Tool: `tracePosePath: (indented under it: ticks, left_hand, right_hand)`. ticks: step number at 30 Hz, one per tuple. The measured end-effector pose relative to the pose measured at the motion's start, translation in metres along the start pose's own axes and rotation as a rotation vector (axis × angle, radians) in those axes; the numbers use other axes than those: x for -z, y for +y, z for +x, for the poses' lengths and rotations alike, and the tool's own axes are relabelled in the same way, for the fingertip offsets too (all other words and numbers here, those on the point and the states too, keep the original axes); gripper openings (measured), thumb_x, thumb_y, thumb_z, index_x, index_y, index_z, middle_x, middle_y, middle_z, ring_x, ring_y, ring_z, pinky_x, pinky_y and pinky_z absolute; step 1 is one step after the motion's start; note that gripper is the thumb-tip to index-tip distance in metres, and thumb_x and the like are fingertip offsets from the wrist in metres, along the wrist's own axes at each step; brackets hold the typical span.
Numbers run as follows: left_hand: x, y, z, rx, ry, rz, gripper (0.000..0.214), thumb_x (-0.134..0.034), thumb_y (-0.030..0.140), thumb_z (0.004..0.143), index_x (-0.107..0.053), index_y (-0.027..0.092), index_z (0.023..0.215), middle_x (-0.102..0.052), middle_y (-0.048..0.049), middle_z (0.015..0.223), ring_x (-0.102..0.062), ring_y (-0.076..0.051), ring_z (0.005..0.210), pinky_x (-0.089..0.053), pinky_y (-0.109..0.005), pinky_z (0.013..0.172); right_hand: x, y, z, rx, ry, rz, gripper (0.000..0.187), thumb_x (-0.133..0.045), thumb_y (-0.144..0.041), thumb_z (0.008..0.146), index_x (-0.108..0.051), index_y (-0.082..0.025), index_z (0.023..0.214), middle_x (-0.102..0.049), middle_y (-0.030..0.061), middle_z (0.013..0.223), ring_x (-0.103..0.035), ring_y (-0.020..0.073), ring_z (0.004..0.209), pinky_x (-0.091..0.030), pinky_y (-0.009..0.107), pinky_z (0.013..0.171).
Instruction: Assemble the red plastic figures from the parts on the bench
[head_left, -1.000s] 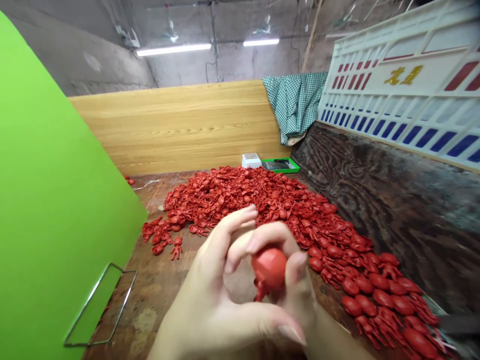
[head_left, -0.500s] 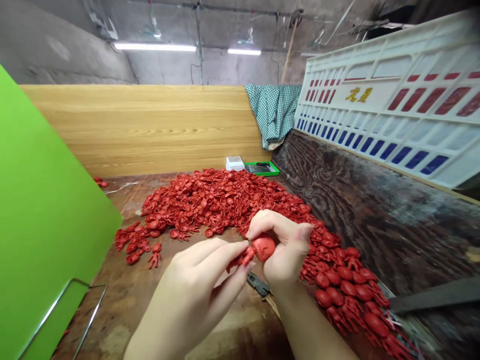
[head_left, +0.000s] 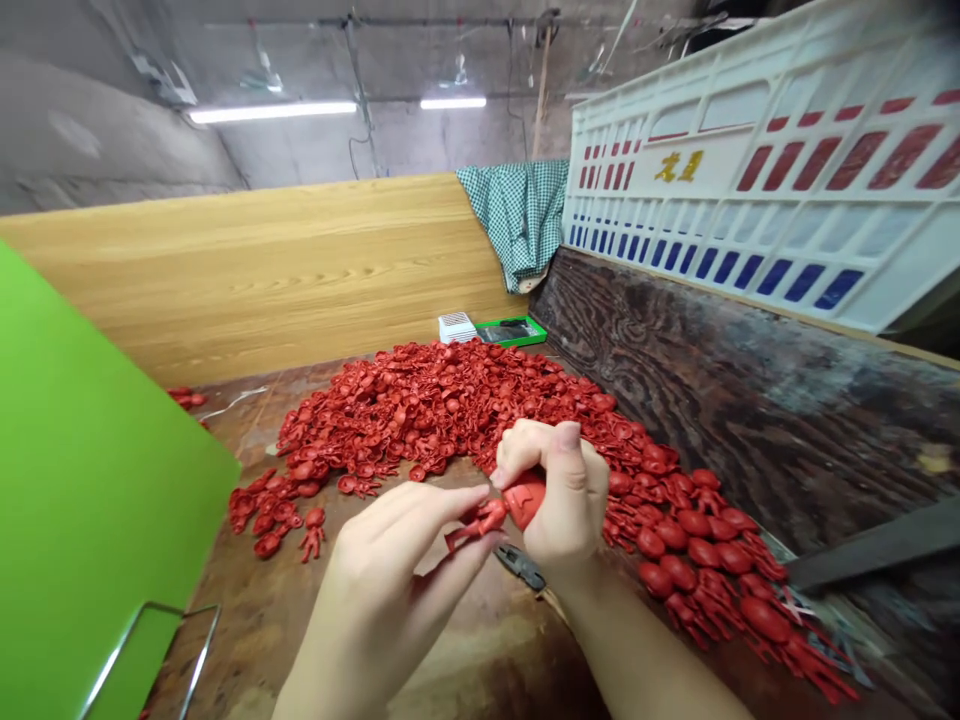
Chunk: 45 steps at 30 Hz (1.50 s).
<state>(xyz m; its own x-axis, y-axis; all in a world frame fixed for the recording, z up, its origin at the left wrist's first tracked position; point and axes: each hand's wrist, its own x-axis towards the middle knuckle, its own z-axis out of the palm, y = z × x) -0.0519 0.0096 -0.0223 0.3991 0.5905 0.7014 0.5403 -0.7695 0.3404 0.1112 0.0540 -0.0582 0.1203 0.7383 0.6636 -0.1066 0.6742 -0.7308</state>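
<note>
Above the worktable I hold one small red plastic figure [head_left: 487, 517] between both hands. My left hand [head_left: 397, 560] pinches its body and legs between thumb and fingers. Wrapped round its large round head [head_left: 524, 498] is my right hand [head_left: 559, 490], with the thumb raised on top; much of the head is hidden by the palm. Behind the hands spreads a big pile of red figure parts [head_left: 427, 400]. Dark-jawed pliers [head_left: 519, 568] lie on the table just under my hands, their handles partly covered by my right wrist.
More red figures with rounded heads [head_left: 705, 555] lie along the right side. A green panel [head_left: 97, 470] stands at left with a bent metal wire [head_left: 150, 610]. At the back are a green tray [head_left: 536, 331] and a checked cloth [head_left: 517, 215]; a white crate [head_left: 720, 130] sits upper right.
My right hand has rolled further round the head, its thumb now pointing up. The left hand keeps its pinch on the body. The whole view has shifted and tilted slightly.
</note>
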Motion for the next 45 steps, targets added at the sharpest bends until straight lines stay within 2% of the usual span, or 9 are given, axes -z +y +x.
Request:
tracePosePath:
  ticks: [3,9,12,17,23,29,34,39,45]
  left_hand:
    - [0.01,-0.004,0.0,0.013,0.041,-0.004,0.02,-0.076,0.018,0.098,-0.073,0.023,0.118,-0.082,-0.0014,0.108,-0.076,-0.013,0.1,-0.058,-0.021,0.095]
    - [0.038,-0.013,-0.001,-0.078,0.004,0.04,0.03,-0.071,0.01,0.099,-0.075,0.027,0.124,-0.076,-0.0026,0.12,-0.067,-0.015,0.124,-0.052,-0.024,0.112]
    - [0.049,-0.007,-0.004,-0.045,-0.062,-0.016,0.033,-0.07,0.01,0.099,-0.076,0.03,0.124,-0.07,-0.0043,0.134,-0.063,-0.017,0.132,-0.052,-0.026,0.113]
    - [0.05,0.045,-0.019,0.104,0.019,-0.227,0.062,-0.069,0.008,0.097,-0.058,0.028,0.154,-0.062,-0.0101,0.152,-0.055,-0.026,0.147,-0.05,-0.039,0.123]
    - [0.01,0.118,-0.078,0.232,0.27,-0.412,0.035,-0.073,0.031,0.1,-0.074,0.023,0.134,-0.077,-0.0115,0.12,-0.074,-0.025,0.113,-0.064,-0.037,0.099]
    - [-0.055,0.167,-0.194,0.951,0.142,-0.905,0.038,-0.057,0.045,0.108,-0.077,0.015,0.095,-0.071,-0.0181,0.13,-0.059,-0.002,0.042,-0.055,-0.021,0.043]
    - [-0.074,0.183,-0.241,1.227,0.351,-1.212,0.057,-0.051,0.068,0.105,-0.07,0.02,0.131,-0.075,-0.0186,0.131,-0.079,-0.019,0.082,-0.063,-0.025,0.06]
    - [-0.075,0.179,-0.25,1.079,0.346,-1.297,0.096,-0.077,0.08,0.081,-0.049,0.026,0.156,-0.066,-0.0222,0.149,-0.077,-0.034,0.118,-0.068,-0.041,0.088]
    - [-0.066,0.181,-0.238,1.133,0.18,-0.974,0.047,-0.079,0.046,0.093,-0.071,0.015,0.128,-0.076,-0.0216,0.134,-0.078,-0.029,0.12,-0.063,-0.041,0.105]
  right_hand:
    - [-0.003,-0.011,0.008,0.021,-0.01,0.089,0.059,-0.039,-0.057,0.115,-0.06,-0.021,0.073,-0.057,0.0015,0.07,-0.055,0.0153,0.067,-0.04,0.033,0.065]
    - [0.0,-0.015,0.022,-0.46,-0.733,0.305,0.059,-0.051,-0.077,0.103,-0.058,-0.02,0.087,-0.057,-0.0032,0.067,-0.052,0.0108,0.051,-0.041,0.023,0.045]
    - [0.002,-0.013,0.022,-0.529,-0.912,0.528,0.056,-0.055,-0.074,0.103,-0.058,-0.019,0.09,-0.062,-0.0018,0.073,-0.052,0.0087,0.049,-0.042,0.02,0.043]
    - [0.018,-0.044,0.001,-0.595,-0.816,0.721,0.038,-0.074,-0.055,0.1,-0.063,-0.019,0.104,-0.062,-0.0018,0.079,-0.055,0.0086,0.059,-0.047,0.019,0.054]
    - [0.043,-0.091,-0.097,-0.684,-0.573,0.592,0.037,-0.086,-0.052,0.091,-0.066,-0.024,0.106,-0.066,0.0008,0.09,-0.066,0.0147,0.081,-0.056,0.025,0.072]
    - [0.066,-0.106,-0.239,-0.984,-0.603,0.311,0.056,-0.055,-0.075,0.101,-0.059,-0.021,0.085,-0.059,0.0009,0.068,-0.054,0.0139,0.058,-0.046,0.026,0.056]
    - [0.057,-0.111,-0.272,-1.042,-0.705,0.299,0.063,-0.051,-0.082,0.098,-0.06,-0.021,0.087,-0.06,0.0025,0.073,-0.055,0.0143,0.061,-0.05,0.028,0.058]
    - [0.033,-0.099,-0.272,-0.975,-0.653,0.26,0.067,-0.05,-0.083,0.098,-0.062,-0.021,0.076,-0.06,0.0035,0.068,-0.055,0.0152,0.057,-0.052,0.029,0.056]
    - [0.03,-0.09,-0.279,-1.055,-0.583,0.337,0.069,-0.051,-0.084,0.097,-0.061,-0.021,0.072,-0.054,0.0007,0.064,-0.048,0.0136,0.054,-0.05,0.029,0.055]
